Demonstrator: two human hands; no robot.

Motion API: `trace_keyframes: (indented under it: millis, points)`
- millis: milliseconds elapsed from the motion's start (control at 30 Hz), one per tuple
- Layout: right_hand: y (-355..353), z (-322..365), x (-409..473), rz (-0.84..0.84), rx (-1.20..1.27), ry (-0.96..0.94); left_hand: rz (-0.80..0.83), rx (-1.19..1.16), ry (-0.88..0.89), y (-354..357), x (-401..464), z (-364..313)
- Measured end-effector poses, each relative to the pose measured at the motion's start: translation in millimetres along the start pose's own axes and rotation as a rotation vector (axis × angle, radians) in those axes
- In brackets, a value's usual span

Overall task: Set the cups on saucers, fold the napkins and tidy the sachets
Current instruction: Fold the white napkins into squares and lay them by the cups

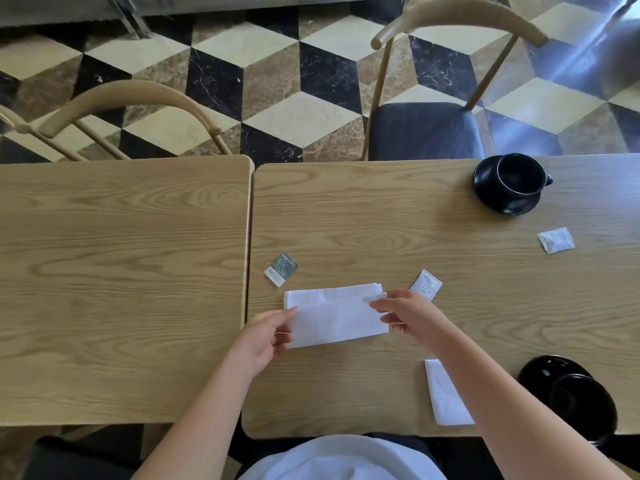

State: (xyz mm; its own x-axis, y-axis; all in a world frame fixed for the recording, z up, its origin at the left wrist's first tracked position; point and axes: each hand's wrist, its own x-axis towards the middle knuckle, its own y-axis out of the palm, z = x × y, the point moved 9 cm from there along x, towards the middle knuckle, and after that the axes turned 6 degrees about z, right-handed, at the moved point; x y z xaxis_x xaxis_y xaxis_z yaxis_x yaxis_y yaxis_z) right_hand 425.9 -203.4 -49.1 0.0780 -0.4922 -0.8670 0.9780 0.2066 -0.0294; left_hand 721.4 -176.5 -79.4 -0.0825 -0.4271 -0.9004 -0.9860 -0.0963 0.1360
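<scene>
The white napkin [334, 315] lies flat on the tabletop [381, 220], right in front of the person. Its long side runs left to right, so one short end sits by each hand. The left hand [266, 336] pinches the left end. The right hand [403, 311] pinches the top flap at the right end. Both hands are just as near. The next fold will likely bring one end across to the other. Another napkin [445, 393] waits near the right arm.
</scene>
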Motion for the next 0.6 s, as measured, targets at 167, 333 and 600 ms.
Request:
trace_keyframes:
  millis: [167,333,600]
  points:
    - [-7,9,27,-0.070,-0.391,-0.031,-0.206,0.548,0.185,-10,16,-33]
    - [-5,-14,23,0.091,-0.423,-0.043,-0.106,0.475,0.289,1,15,-32]
    - [-6,-39,12,0.094,-0.401,-0.176,0.021,0.423,0.292,12,13,-3]
